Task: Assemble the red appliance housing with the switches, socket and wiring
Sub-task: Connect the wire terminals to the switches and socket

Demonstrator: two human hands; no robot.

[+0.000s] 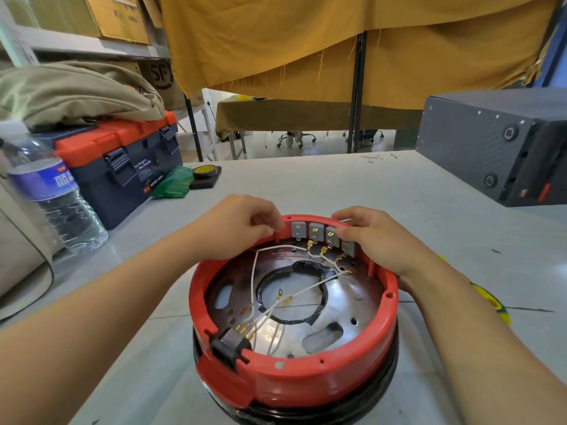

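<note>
while my left hand [245, 223] pinches the red housing [306, 378] rim, i'd keep my right hand [372, 237], thumb and fingers clamped on the end switch [348, 248], pressing squarely, clear of white wires [285, 248].

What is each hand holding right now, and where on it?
Both hands grip the red housing at its far rim. The left hand pinches the rim left of the switches; the right hand holds the rim at the rightmost switch.
</note>
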